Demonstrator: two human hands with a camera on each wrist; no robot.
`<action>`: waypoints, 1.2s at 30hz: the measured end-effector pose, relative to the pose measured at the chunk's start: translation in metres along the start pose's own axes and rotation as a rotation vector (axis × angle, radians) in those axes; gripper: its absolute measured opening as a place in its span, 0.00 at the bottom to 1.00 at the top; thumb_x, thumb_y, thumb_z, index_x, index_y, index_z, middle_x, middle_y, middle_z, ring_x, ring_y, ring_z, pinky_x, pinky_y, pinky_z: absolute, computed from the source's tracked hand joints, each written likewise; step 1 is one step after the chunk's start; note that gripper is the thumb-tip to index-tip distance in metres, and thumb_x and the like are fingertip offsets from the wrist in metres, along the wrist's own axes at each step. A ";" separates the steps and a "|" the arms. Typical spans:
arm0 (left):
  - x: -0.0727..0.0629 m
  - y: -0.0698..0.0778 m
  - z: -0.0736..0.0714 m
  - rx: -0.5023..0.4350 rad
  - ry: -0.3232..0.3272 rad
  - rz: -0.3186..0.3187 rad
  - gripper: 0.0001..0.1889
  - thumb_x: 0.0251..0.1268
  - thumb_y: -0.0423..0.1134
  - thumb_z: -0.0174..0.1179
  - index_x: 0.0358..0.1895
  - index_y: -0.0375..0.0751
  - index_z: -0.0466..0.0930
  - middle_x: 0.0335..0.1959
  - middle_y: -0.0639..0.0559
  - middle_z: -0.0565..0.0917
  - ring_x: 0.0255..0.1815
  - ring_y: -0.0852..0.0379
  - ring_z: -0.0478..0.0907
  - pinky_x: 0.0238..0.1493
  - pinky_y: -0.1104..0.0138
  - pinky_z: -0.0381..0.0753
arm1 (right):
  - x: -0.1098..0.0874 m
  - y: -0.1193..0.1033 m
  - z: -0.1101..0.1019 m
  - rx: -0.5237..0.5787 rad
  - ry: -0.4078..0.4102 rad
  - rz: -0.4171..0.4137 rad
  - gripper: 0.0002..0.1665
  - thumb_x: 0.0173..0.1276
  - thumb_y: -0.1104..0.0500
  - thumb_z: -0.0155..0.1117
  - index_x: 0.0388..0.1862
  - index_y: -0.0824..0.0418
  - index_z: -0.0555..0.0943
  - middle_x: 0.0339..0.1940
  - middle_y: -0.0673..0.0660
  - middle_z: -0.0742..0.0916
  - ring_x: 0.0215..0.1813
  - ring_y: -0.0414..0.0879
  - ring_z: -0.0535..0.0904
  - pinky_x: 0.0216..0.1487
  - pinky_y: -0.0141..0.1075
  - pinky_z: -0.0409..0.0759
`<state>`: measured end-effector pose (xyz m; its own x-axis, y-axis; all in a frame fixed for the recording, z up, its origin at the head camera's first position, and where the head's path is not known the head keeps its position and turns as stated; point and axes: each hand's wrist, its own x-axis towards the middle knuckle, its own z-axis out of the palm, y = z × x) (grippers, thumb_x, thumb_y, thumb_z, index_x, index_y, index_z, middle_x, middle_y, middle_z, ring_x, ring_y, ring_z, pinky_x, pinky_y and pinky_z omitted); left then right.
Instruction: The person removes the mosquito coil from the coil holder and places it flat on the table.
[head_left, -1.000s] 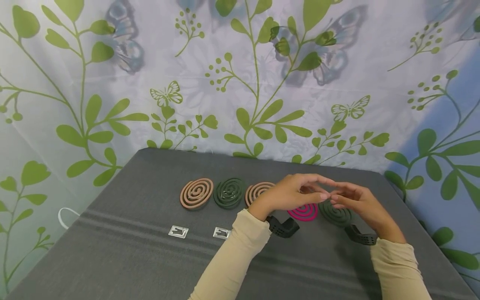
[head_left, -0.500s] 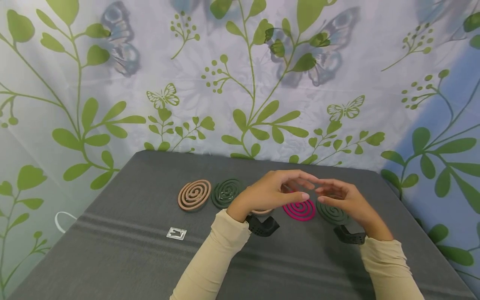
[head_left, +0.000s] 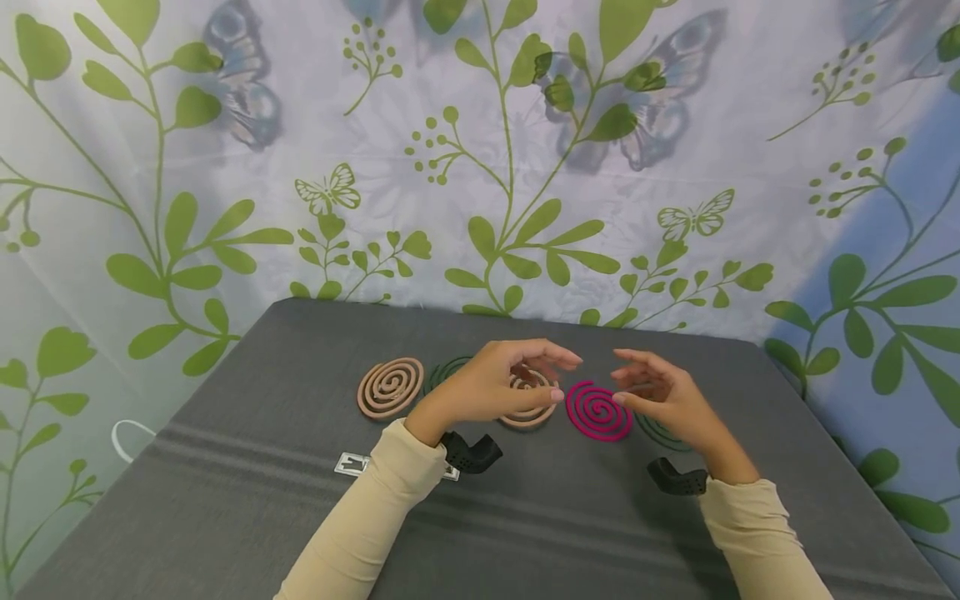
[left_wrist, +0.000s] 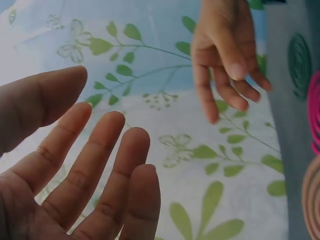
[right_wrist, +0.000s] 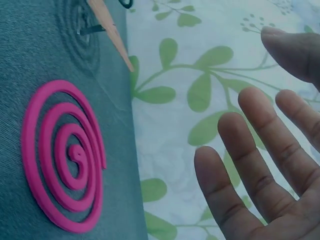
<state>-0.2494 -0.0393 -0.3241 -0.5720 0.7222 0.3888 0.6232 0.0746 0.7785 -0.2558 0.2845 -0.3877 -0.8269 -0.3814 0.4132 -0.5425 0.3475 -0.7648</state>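
Observation:
In the head view, my left hand [head_left: 480, 385] hovers above the row of mosquito coils, fingers relaxed and thumb apart. It overlaps a dark green coil [head_left: 437, 377] and a tan coil [head_left: 531, 417]. My right hand [head_left: 663, 396], also loosely spread, hovers over the dark green coil [head_left: 663, 433] at the right end, hiding part of it. Between the two hands lies a bright pink coil [head_left: 600, 410], its full spiral visible in the right wrist view. Neither hand holds anything; a gap separates their fingertips.
Another tan coil [head_left: 390, 388] lies at the left end of the row. Two small metal coil stands [head_left: 349, 464] lie nearer the front, one mostly behind the left wrist. The grey tabletop [head_left: 570, 533] ends at a leaf-patterned cloth [head_left: 420, 208]. A white loop [head_left: 123, 437] hangs beyond the left edge.
The hands had fingertips together over the right part of the row; they have drawn apart, the left hand moving well left, the right slightly left. The pink coil is now uncovered.

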 end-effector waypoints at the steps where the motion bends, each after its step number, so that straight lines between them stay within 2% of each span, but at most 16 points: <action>1: -0.002 -0.003 -0.002 0.007 0.002 -0.006 0.21 0.77 0.31 0.66 0.70 0.34 0.81 0.62 0.44 0.87 0.54 0.64 0.85 0.57 0.65 0.86 | 0.000 0.000 0.002 -0.004 0.001 -0.006 0.35 0.71 0.75 0.72 0.75 0.63 0.78 0.54 0.46 0.88 0.53 0.36 0.85 0.49 0.29 0.84; 4: -0.008 -0.010 -0.007 0.018 0.010 -0.022 0.22 0.78 0.32 0.66 0.71 0.35 0.80 0.61 0.44 0.88 0.56 0.62 0.85 0.56 0.64 0.86 | 0.002 0.001 0.008 -0.026 -0.005 -0.017 0.34 0.71 0.75 0.72 0.75 0.68 0.76 0.53 0.42 0.88 0.52 0.34 0.85 0.49 0.29 0.84; 7: -0.014 -0.017 -0.012 0.036 0.023 -0.043 0.23 0.79 0.34 0.66 0.72 0.36 0.79 0.61 0.46 0.88 0.56 0.60 0.86 0.55 0.63 0.85 | 0.003 0.002 0.014 -0.044 -0.008 -0.027 0.33 0.71 0.74 0.72 0.74 0.72 0.76 0.52 0.45 0.88 0.52 0.33 0.84 0.49 0.30 0.84; 11: -0.021 -0.026 -0.018 0.057 0.042 -0.060 0.23 0.78 0.34 0.66 0.73 0.37 0.79 0.60 0.46 0.89 0.55 0.59 0.86 0.55 0.62 0.86 | 0.004 0.007 0.021 -0.054 -0.013 -0.055 0.33 0.70 0.74 0.73 0.73 0.72 0.77 0.52 0.52 0.89 0.51 0.36 0.85 0.48 0.30 0.83; 15: -0.025 -0.036 -0.023 0.059 0.061 -0.090 0.23 0.79 0.34 0.66 0.73 0.37 0.79 0.61 0.44 0.88 0.55 0.58 0.87 0.55 0.61 0.86 | 0.005 0.013 0.027 -0.049 -0.033 -0.064 0.32 0.71 0.72 0.74 0.72 0.72 0.77 0.52 0.49 0.89 0.50 0.39 0.86 0.48 0.31 0.83; 17: -0.028 -0.041 -0.025 0.065 0.072 -0.108 0.23 0.79 0.33 0.66 0.73 0.37 0.79 0.60 0.44 0.88 0.55 0.56 0.87 0.55 0.61 0.85 | 0.006 0.015 0.030 -0.052 -0.043 -0.056 0.31 0.72 0.72 0.73 0.72 0.72 0.77 0.51 0.52 0.89 0.49 0.39 0.85 0.47 0.32 0.83; 22: -0.031 -0.052 -0.029 0.067 0.094 -0.140 0.23 0.79 0.33 0.65 0.74 0.38 0.78 0.60 0.44 0.88 0.54 0.54 0.87 0.55 0.62 0.85 | 0.009 0.020 0.036 -0.035 -0.076 -0.019 0.31 0.73 0.72 0.72 0.72 0.73 0.77 0.50 0.66 0.88 0.49 0.37 0.85 0.46 0.34 0.84; 25: -0.033 -0.058 -0.030 0.061 0.100 -0.149 0.24 0.79 0.33 0.65 0.74 0.36 0.77 0.59 0.43 0.88 0.52 0.54 0.87 0.53 0.61 0.85 | 0.011 0.021 0.039 -0.011 -0.110 0.030 0.32 0.74 0.71 0.71 0.74 0.74 0.75 0.52 0.70 0.87 0.50 0.36 0.85 0.48 0.34 0.85; 28: -0.033 -0.063 -0.032 0.057 0.094 -0.168 0.25 0.80 0.32 0.65 0.75 0.35 0.76 0.59 0.41 0.87 0.51 0.52 0.87 0.55 0.60 0.86 | 0.014 0.021 0.041 -0.002 -0.138 0.075 0.33 0.75 0.70 0.71 0.76 0.74 0.73 0.52 0.70 0.87 0.49 0.37 0.85 0.49 0.34 0.85; 32: -0.035 -0.070 -0.034 0.073 0.066 -0.228 0.26 0.80 0.33 0.65 0.76 0.35 0.75 0.60 0.37 0.87 0.55 0.50 0.87 0.59 0.59 0.85 | 0.018 0.022 0.043 -0.005 -0.161 0.111 0.33 0.76 0.69 0.70 0.76 0.74 0.73 0.50 0.67 0.88 0.46 0.40 0.86 0.48 0.35 0.85; 36: -0.036 -0.074 -0.035 0.073 0.036 -0.286 0.27 0.80 0.34 0.65 0.78 0.36 0.73 0.61 0.35 0.87 0.55 0.49 0.87 0.56 0.60 0.85 | 0.022 0.023 0.046 -0.011 -0.183 0.152 0.34 0.77 0.68 0.71 0.77 0.75 0.71 0.50 0.65 0.89 0.47 0.43 0.87 0.51 0.35 0.85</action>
<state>-0.2935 -0.0952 -0.3781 -0.7478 0.6398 0.1774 0.4700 0.3214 0.8221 -0.2796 0.2443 -0.4187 -0.8592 -0.4723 0.1970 -0.4164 0.4216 -0.8055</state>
